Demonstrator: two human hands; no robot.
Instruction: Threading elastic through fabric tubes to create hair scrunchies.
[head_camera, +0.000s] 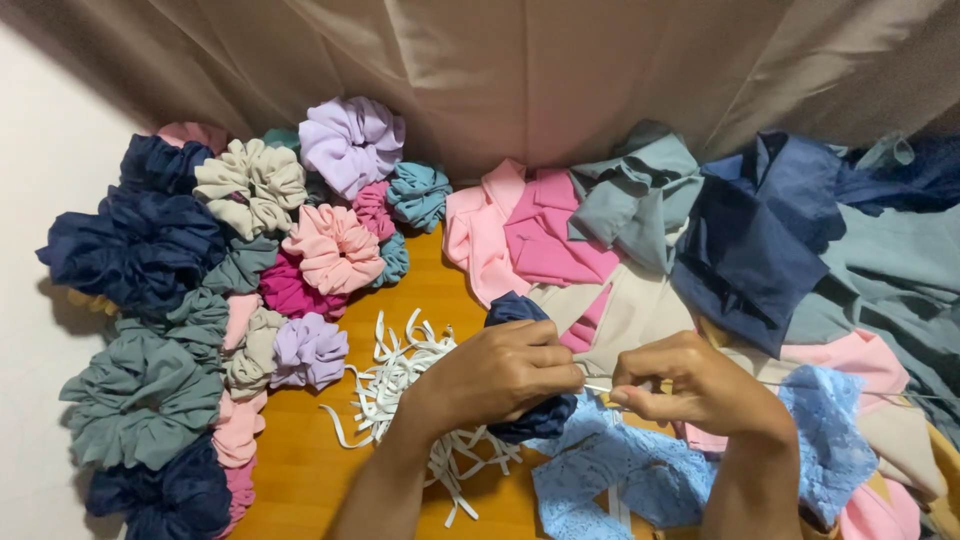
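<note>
A single head-worn camera looks steeply down and forward from above the person's hands, close enough that both forearms enter from the bottom edge of the frame. It faces a hanging beige curtain (560, 70) at the far edge of the wooden floor (300, 470). A pale wall (40, 130) closes the left edge; the right edge seems cropped, hidden under fabric.

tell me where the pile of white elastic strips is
The pile of white elastic strips lies on the orange wooden table, just left of the left hand, beside the lilac fabric scrunchie.
</note>
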